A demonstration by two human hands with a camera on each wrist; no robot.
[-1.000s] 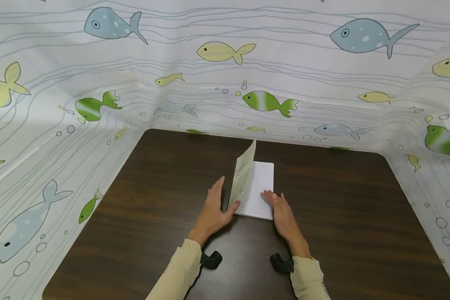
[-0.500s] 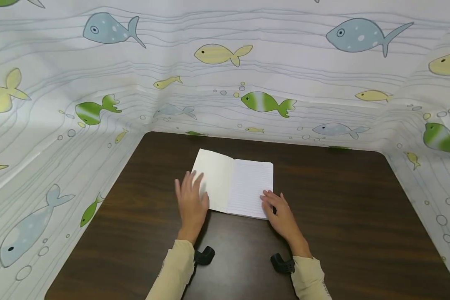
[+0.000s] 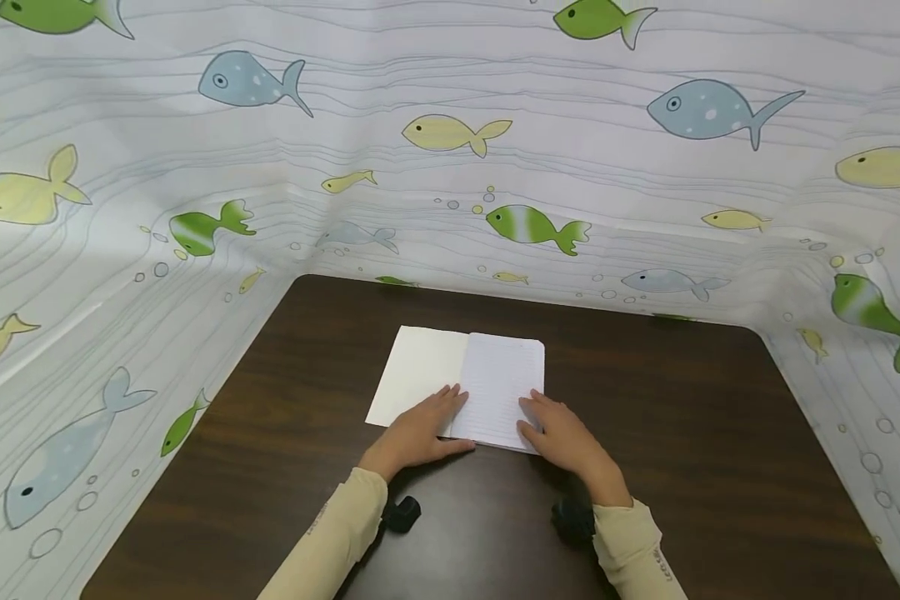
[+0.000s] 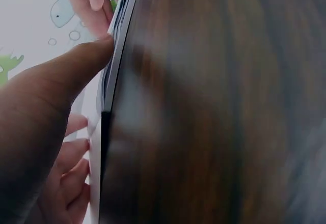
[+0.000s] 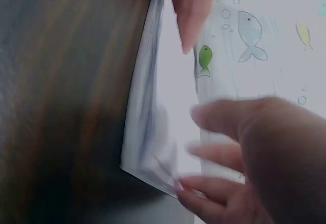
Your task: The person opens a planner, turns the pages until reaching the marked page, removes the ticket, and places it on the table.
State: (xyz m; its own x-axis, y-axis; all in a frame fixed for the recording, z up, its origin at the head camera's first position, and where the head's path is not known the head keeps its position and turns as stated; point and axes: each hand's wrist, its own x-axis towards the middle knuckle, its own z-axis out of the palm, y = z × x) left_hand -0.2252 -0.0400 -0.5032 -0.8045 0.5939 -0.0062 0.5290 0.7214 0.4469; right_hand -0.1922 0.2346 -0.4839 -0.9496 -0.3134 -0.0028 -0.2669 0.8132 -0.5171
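An opened notebook (image 3: 498,383) lies flat on the dark wooden table, a blank cream cover side at left and a lined white page at right. Across the lower fold rests my left hand (image 3: 420,429), fingers extended, its thumb along the notebook's bottom edge. My right hand (image 3: 566,433) touches the right margin of the lined page, fingers loosely extended and thumb on the paper near the lower corner. In the left wrist view the left thumb (image 4: 81,63) meets the edge of the page stack. The right wrist view shows the right fingers (image 5: 219,152) over the page, somewhat blurred.
The brown wood-grain table (image 3: 682,433) spreads around the notebook. A white sheet printed with fish (image 3: 570,167) stands behind the table and along both sides. A black strap-on wrist device (image 3: 402,515) sits on the left wrist, another (image 3: 572,521) on the right.
The notebook's cover has swung over to the left and now lies flat. My left hand moved left with it, then back right onto the fold. My right hand stays at the right margin.
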